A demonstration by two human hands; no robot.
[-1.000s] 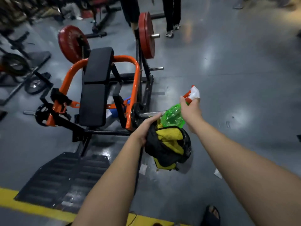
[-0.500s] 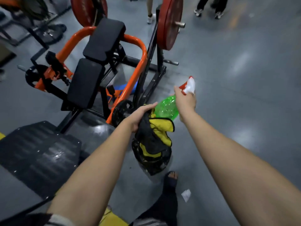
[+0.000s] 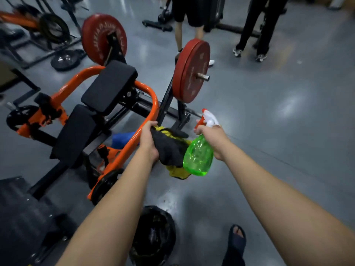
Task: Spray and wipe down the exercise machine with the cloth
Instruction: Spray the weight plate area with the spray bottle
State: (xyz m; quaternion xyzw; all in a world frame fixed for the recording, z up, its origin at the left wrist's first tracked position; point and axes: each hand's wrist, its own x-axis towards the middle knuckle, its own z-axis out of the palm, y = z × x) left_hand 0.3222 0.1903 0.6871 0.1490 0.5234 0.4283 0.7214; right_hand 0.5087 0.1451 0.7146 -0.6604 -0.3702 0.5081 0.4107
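The exercise machine (image 3: 148, 112) has an orange tube frame, two black pads (image 3: 109, 86) and red weight plates (image 3: 190, 71). My left hand (image 3: 148, 140) grips a dark grey and yellow cloth (image 3: 170, 148) right beside the orange tube on the machine's right side. My right hand (image 3: 215, 139) holds a green spray bottle (image 3: 198, 156) by its neck, with the white and red nozzle (image 3: 208, 118) pointing away from me toward the machine's black upright. The bottle hangs just right of the cloth.
A black footplate (image 3: 23, 212) lies at lower left. A dark round object (image 3: 155, 235) sits on the grey floor below my arms, and my sandalled foot (image 3: 237, 239) is at the bottom. Two people's legs (image 3: 255, 29) stand behind the machine. More racks and plates (image 3: 54, 30) fill the far left.
I have stepped closer to the machine's right side. My left hand carried the cloth up to the orange tube, and the bottle now hangs lower and more upright in my right hand.
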